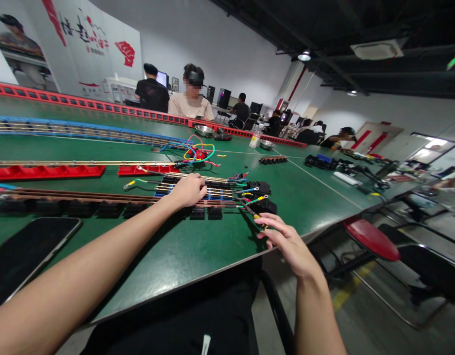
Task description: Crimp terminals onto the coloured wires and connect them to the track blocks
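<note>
My left hand (190,190) lies over a group of copper-coloured rails (218,194) set in black and blue holders. Its fingers are curled down onto the rails, and their tips are partly hidden. Coloured wires with ring terminals (257,200) come out at the rails' right end, beside black end blocks (260,187). My right hand (284,239) is closed round the yellow-and-black handles of a pair of pliers (255,216). The jaws point up and left towards the wire ends; whether they touch a wire I cannot tell. Another wire with a ring terminal (129,185) sticks out at the left.
Long brown rails (83,195) on black holders run left across the green table (168,256). A large phone-like black slab (35,251) lies near left. Red trays (46,172), a blue rail (83,129), metal bowls (204,130) and a bottle (254,140) stand farther back. A person (192,101) sits opposite.
</note>
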`<state>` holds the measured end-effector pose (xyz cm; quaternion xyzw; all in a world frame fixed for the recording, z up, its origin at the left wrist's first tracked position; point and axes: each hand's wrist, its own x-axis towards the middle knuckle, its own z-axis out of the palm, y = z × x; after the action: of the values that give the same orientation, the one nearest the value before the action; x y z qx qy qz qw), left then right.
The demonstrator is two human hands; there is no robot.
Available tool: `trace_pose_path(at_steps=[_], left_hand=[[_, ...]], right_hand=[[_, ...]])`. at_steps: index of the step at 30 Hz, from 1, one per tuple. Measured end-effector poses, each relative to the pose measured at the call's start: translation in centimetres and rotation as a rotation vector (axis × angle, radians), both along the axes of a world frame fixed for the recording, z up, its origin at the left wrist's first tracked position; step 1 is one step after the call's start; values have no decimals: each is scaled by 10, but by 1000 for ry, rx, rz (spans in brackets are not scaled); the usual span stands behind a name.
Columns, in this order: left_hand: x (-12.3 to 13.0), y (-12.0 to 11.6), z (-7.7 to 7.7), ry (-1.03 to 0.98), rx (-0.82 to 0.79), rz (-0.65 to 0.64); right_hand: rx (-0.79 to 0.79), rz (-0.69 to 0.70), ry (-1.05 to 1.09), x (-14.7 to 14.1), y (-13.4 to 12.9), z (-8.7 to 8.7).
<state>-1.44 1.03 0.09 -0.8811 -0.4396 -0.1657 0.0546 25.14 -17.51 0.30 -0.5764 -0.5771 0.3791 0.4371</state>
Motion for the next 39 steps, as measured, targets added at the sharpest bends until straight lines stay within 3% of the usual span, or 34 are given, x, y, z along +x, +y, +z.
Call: trace_pose_path(at_steps=[7, 13, 28, 33, 39], left_hand=[[0, 1, -1, -18, 10, -13], [1, 0, -1, -11, 4, -15], [0, 0, 0, -20, 6, -13], [0, 0, 0, -5, 11, -12], [0, 1, -1, -24, 12, -9]], right_hand=[[58, 120, -258, 3, 4, -5], [57, 24, -173, 0, 4, -12], [149, -32, -664, -4, -2, -10], [150, -46, -706, -5, -3, -10], [190, 28, -695, -11, -8, 2]])
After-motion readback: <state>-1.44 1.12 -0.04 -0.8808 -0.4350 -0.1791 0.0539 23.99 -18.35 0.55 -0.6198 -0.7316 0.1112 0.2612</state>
